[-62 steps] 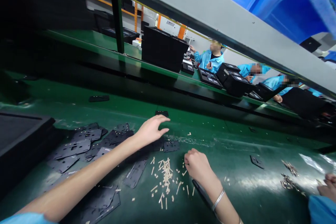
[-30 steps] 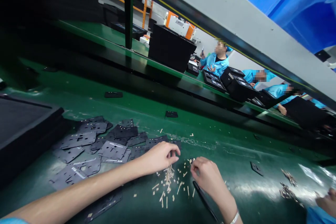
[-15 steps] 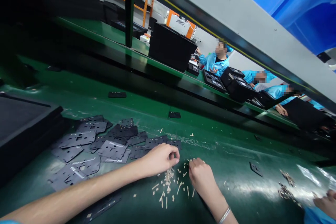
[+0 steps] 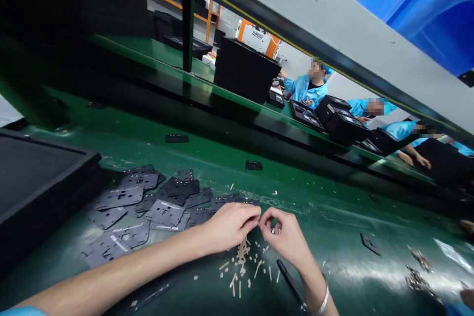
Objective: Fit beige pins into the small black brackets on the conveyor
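Both the left hand (image 4: pixel 229 225) and right hand (image 4: pixel 285 232) pinch almost shut, fingertips meeting above pale strips (image 4: pixel 241 256); any held piece is too small to tell; black perforated plates (image 4: pixel 166 212) lie beside on a green belt (image 4: pixel 326 222).

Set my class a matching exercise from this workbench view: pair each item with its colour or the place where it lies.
Column one:
1. metal bangle
2. pale strips
3. dark perforated sheets
4. plastic crate

Column two:
A. bright blue
B. around the right wrist
C. scattered on the green work surface below the left hand
D. heaped beyond the left forearm

Pairs: 1-B, 2-C, 3-D, 4-A
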The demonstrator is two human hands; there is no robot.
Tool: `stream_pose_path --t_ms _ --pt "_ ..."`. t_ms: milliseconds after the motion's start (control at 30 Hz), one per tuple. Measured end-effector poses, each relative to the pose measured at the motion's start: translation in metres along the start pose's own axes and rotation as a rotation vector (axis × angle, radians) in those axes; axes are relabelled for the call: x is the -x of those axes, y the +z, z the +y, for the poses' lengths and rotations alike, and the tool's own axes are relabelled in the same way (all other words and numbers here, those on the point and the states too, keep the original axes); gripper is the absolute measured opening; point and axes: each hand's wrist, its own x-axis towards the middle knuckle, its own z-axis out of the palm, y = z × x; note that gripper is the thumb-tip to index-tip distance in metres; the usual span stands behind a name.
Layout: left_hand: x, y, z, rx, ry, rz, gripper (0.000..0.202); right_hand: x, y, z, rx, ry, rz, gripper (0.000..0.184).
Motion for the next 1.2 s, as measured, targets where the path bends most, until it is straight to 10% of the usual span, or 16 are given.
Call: stream_pose_path --t_ms 167,333,1067,1200 --pt "-0.003 -0.001 -0.001 0.506 -0.079 -0.041 0.018 -0.004 -0.004 -0.004 -0.181 -0.018 0.109 0.009" --pt "-0.003 -0.002 0.001 0.868 -0.157 0.159 0.019 -0.002 0.002 -0.012 -0.254 0.019 0.281 0.013" --pt "0.004 -0.005 0.009 0.706 -0.096 0.151 0.024 0.004 0.004 -0.017 -0.356 -0.052 0.242 0.009" --pt "0.006 -0.008 0.013 0.57 -0.066 0.198 0.026 0.01 0.008 -0.018 -0.174 -0.153 0.441 0.001"
